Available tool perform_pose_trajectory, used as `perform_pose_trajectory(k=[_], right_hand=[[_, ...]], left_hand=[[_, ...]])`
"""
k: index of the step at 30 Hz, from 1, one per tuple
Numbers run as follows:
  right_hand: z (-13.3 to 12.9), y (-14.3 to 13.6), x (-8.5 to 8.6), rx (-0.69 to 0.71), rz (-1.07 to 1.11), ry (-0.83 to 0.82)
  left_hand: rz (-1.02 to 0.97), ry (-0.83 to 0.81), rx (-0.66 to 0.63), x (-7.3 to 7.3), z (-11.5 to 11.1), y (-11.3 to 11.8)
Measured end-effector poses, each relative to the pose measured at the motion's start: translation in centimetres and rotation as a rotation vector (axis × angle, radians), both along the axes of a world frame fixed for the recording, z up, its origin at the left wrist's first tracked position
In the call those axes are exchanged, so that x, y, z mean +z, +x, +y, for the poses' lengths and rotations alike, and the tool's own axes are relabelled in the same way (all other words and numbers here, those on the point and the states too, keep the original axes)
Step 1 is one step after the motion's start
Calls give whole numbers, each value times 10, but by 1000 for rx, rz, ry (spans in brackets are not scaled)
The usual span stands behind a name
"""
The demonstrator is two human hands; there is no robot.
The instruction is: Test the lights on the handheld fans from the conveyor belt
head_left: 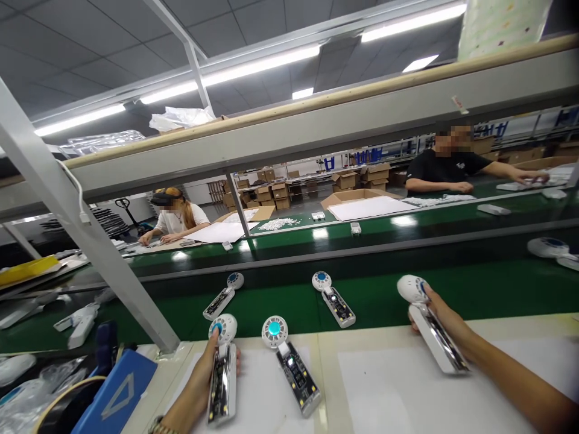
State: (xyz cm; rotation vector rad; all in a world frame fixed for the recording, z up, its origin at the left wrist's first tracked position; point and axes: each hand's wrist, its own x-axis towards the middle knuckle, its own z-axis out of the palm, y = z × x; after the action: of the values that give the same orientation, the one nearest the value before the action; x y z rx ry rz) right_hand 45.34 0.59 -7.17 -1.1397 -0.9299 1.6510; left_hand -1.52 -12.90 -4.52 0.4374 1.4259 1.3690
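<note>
My left hand is closed around a white handheld fan, its thumb on the blue centre of the round head. The handle's cover is off, so a circuit board shows. At the right, my right hand grips another handheld fan by its neck, above the near edge of the green belt. Between the hands a third fan lies on the white worktop, its centre lit turquoise and its board bare. Two more open-handled fans, one at the left and one in the middle, rest on the belt.
The green conveyor belt runs across ahead. A slanting metal post and a blue bin stand at left. Further white fans lie far right. Two co-workers, one left and one right, sit across the line.
</note>
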Motion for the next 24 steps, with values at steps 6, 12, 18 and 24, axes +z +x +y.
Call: perform_pose_trajectory(k=[6, 12, 18, 24], right_hand=[[54, -3, 34, -289, -880, 343], [41, -117, 32, -97, -946, 597], [7, -224, 2, 64, -888, 580], [-11, -203, -2, -90, -613, 588]], left_hand=[[317, 23, 192, 30, 69, -15], [653, 118, 243, 25, 50, 18], [944, -86, -268, -4, 2, 91], [1125, -172, -359, 7, 21, 129]])
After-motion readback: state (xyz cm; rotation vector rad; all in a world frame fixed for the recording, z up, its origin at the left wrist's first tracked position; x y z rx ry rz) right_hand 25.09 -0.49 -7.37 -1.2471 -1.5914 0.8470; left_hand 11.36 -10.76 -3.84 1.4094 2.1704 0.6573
